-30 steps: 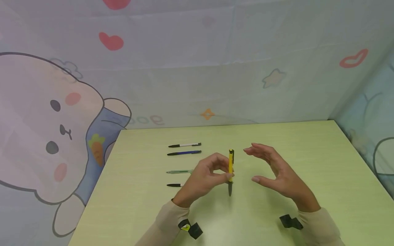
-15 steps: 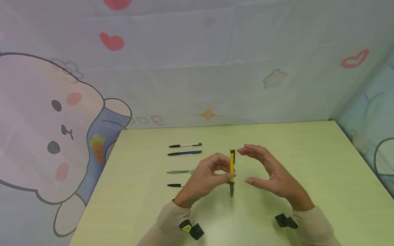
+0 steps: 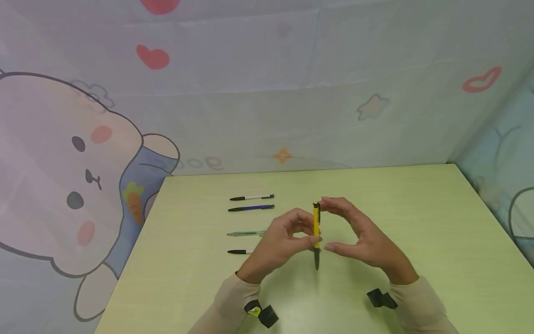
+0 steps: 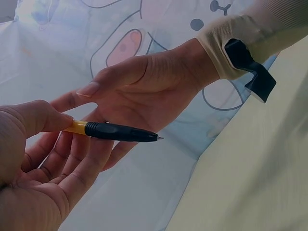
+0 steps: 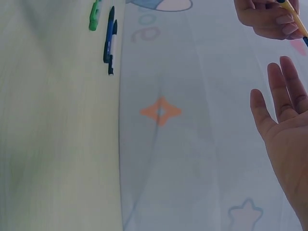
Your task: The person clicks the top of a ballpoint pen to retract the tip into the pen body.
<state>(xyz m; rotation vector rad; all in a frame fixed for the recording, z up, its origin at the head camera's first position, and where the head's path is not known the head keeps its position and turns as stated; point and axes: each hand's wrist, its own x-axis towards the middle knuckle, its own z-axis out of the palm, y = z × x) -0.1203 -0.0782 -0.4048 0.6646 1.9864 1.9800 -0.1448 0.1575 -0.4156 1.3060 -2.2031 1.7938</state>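
A yellow pen with a dark grip section and a black clip stands nearly upright, tip down, above the table. My left hand pinches it between thumb and fingers around its middle. In the left wrist view the dark front of the pen points away from the left hand, its metal writing tip showing. My right hand is just to the pen's right, thumb and fingers spread apart. In the right wrist view that hand has straight fingers and holds nothing; a gap separates it from the left hand.
On the pale table lie a white-and-black pen, a blue pen, a green pen and another black-tipped pen, partly behind the left hand. A printed cloth hangs behind the table.
My right hand has moved left, from well apart to close beside the yellow pen. The left hand and pen have shifted very slightly right. The pens on the table have not moved.
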